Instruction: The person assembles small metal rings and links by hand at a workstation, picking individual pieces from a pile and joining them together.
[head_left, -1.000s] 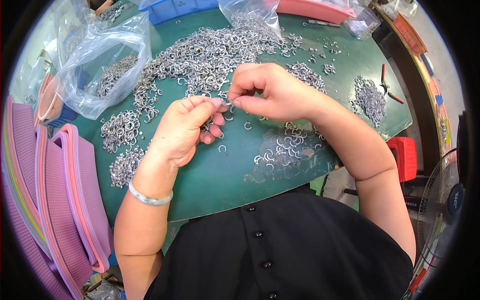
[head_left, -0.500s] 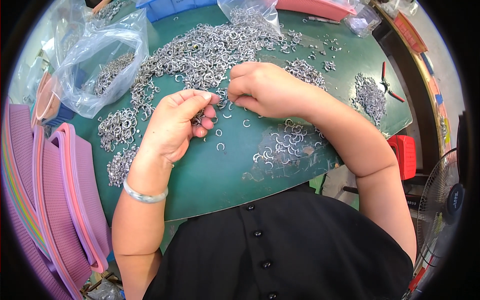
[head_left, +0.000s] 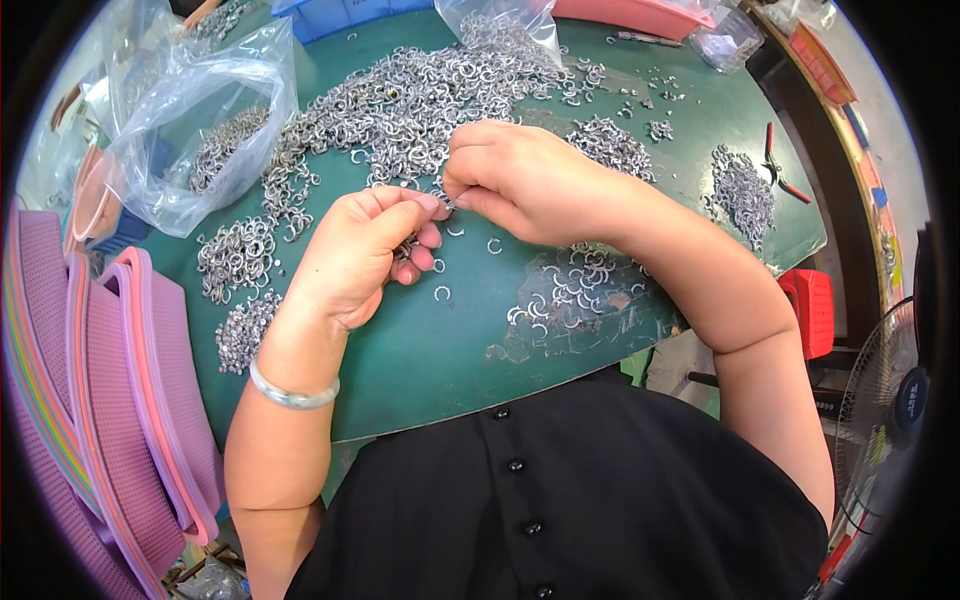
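Observation:
Curled fingers of my left hand (head_left: 375, 235) hold several small grey metal rings (head_left: 405, 247) against the palm, with thumb and forefinger pinched at the tip. Close beside it on the right, my right hand (head_left: 515, 175) is closed in a pinch almost touching the left fingertips; whatever it pinches is too small to make out. Behind both hands spreads a large heap of open, C-shaped metal rings (head_left: 400, 100). A few loose rings (head_left: 443, 293) lie on the green table (head_left: 420, 380) just in front of the fingers.
Smaller ring piles lie left (head_left: 237, 255) and right (head_left: 582, 285). A clear plastic bag (head_left: 180, 190) holds more pieces. Red-handled pliers (head_left: 770, 165) rest at the far right beside a grey pile (head_left: 742, 195). Purple baskets (head_left: 150, 390) stack at left; a fan (head_left: 880, 400) stands at right.
My right hand has shifted slightly left, bringing its fingertips up to those of my left hand. The left hand has moved a little right and down, still holding the rings.

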